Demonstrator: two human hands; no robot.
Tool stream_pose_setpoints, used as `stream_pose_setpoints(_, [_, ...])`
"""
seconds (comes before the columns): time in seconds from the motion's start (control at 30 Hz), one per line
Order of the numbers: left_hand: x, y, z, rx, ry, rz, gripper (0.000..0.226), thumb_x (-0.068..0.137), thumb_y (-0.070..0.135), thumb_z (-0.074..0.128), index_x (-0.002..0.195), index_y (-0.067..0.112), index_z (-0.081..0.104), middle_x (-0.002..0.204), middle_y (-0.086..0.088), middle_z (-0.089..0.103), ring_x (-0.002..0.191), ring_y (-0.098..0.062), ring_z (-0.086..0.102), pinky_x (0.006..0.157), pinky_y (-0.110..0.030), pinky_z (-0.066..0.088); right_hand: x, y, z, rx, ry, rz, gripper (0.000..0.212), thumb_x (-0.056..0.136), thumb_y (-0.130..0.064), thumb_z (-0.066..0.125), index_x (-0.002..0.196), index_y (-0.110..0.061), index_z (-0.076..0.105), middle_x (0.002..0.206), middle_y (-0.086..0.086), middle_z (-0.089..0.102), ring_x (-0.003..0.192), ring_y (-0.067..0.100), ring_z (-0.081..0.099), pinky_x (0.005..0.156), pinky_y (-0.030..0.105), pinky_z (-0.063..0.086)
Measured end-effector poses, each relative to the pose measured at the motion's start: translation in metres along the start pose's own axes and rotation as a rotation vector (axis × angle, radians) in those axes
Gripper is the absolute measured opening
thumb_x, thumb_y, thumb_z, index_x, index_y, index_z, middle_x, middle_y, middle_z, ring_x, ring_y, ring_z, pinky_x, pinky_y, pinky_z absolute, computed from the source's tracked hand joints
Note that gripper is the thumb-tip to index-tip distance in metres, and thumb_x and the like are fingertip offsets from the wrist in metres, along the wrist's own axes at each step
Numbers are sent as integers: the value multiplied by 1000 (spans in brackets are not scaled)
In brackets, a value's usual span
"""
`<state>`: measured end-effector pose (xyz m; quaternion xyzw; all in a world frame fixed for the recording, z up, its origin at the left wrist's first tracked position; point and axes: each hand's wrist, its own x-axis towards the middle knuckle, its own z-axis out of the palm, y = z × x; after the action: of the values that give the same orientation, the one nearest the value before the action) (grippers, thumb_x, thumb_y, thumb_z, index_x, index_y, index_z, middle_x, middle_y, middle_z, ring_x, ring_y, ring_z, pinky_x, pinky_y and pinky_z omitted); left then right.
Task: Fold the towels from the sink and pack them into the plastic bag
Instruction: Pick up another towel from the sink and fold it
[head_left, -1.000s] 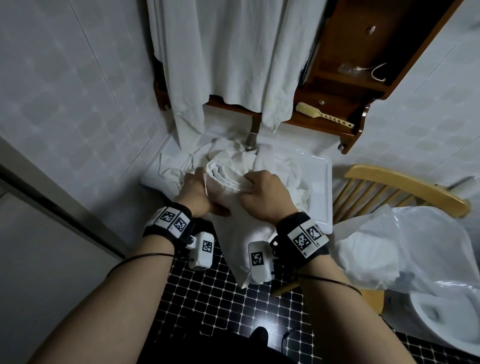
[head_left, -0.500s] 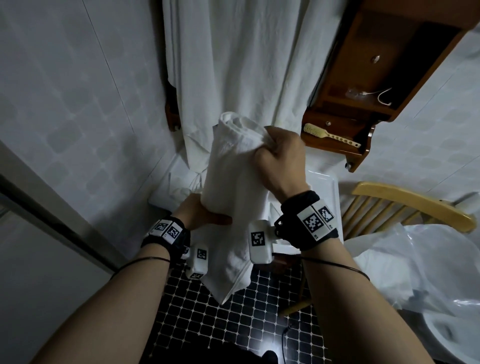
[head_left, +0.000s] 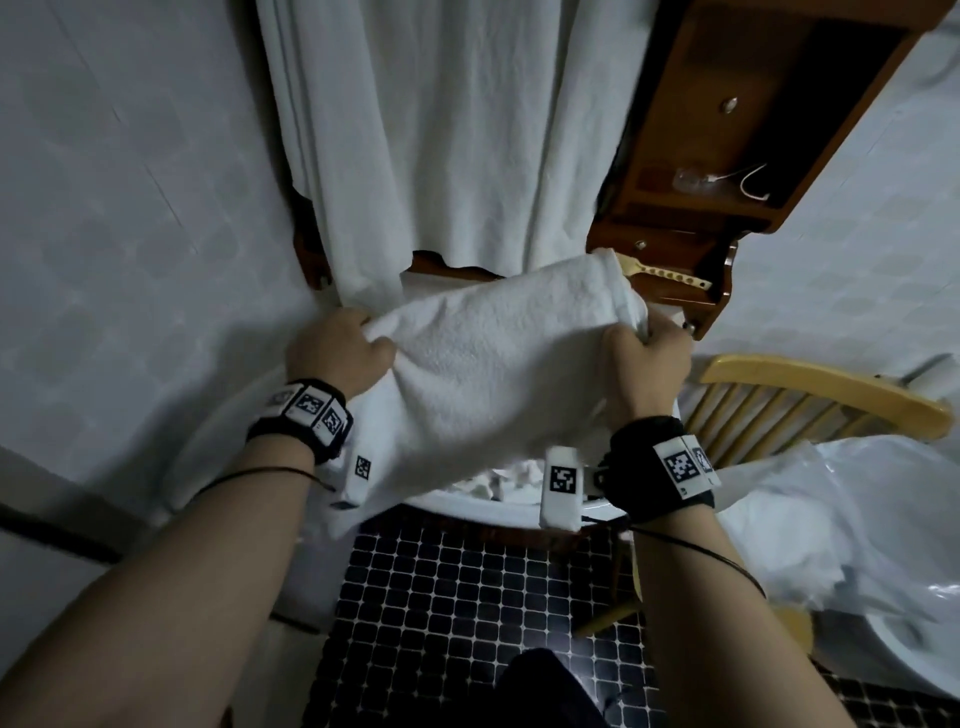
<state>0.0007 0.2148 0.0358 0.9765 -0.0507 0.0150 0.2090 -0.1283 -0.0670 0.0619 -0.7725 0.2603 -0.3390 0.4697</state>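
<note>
A white towel is stretched crosswise in the air above the sink. My left hand grips its left end. Its right end is bunched in the grip of my right hand. The towel's lower edge hangs down over the sink and hides most of the basin; a bit of crumpled white cloth shows inside. The translucent plastic bag lies to the right on a wooden chair, with white cloth showing through it.
A large white towel hangs on the wall behind the sink. A wooden shelf unit with a brush is at the upper right. The wooden chair stands to the right. A white bowl rim and dark tiled floor lie below.
The towel was lifted out of the sink, held upright, then turned crosswise. My left hand rose to its left end and my right hand moved out to the right, spreading it.
</note>
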Motion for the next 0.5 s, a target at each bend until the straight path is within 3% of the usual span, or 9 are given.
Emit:
stream_pose_setpoints(0.07, [33, 26, 5, 83, -35, 60, 29, 85, 45, 59, 99, 22, 68, 98, -6, 68, 94, -36, 66, 76, -36, 47, 17, 28, -7, -23, -10, 109, 23, 74, -13, 50, 60, -19, 34, 57, -4, 29, 56, 16, 27, 54, 30, 24])
stream_pose_setpoints(0.13, [60, 51, 22, 141, -30, 120, 42, 80, 45, 62, 115, 23, 67, 114, -10, 70, 106, -38, 65, 87, -42, 48, 34, 57, -12, -62, -2, 194, 20, 75, -16, 53, 60, -14, 40, 59, 0, 35, 58, 19, 34, 57, 31, 30])
stream_pose_setpoints(0.23, [84, 93, 69, 252, -10, 143, 55, 77, 25, 75, 127, 21, 52, 132, -14, 51, 123, -40, 47, 103, -54, 39, 67, 109, -19, -189, -82, 320, 15, 89, -11, 58, 85, 3, 61, 78, 16, 58, 75, 26, 53, 71, 40, 48])
stream_pose_setpoints(0.3, [82, 118, 110, 267, -183, 122, 58, 80, 26, 78, 130, 24, 49, 140, -12, 40, 131, -41, 39, 110, -57, 34, 86, 149, -19, -317, -232, 378, 7, 97, -9, 56, 97, -3, 60, 91, 16, 61, 90, 32, 60, 80, 38, 47])
stream_pose_setpoints(0.37, [74, 137, 156, 272, -460, 163, 50, 86, 40, 76, 130, 32, 54, 142, -6, 36, 134, -38, 35, 115, -55, 30, 101, 188, -15, -402, -370, 401, 3, 99, -11, 54, 97, -9, 54, 96, 18, 64, 99, 40, 66, 81, 35, 44])
stream_pose_setpoints(0.43, [62, 146, 191, 236, -699, 231, 38, 89, 48, 74, 123, 38, 63, 137, -1, 39, 132, -33, 39, 114, -51, 34, 108, 212, -13, -430, -418, 428, 3, 99, -11, 53, 99, -9, 52, 102, 21, 67, 103, 44, 66, 79, 33, 40])
stream_pose_setpoints(0.5, [51, 150, 220, 186, -815, 268, 33, 93, 44, 72, 125, 40, 65, 136, 0, 45, 132, -31, 44, 114, -50, 37, 113, 227, -15, -401, -416, 432, 9, 98, -8, 53, 106, -5, 55, 102, 20, 66, 104, 45, 64, 80, 35, 41])
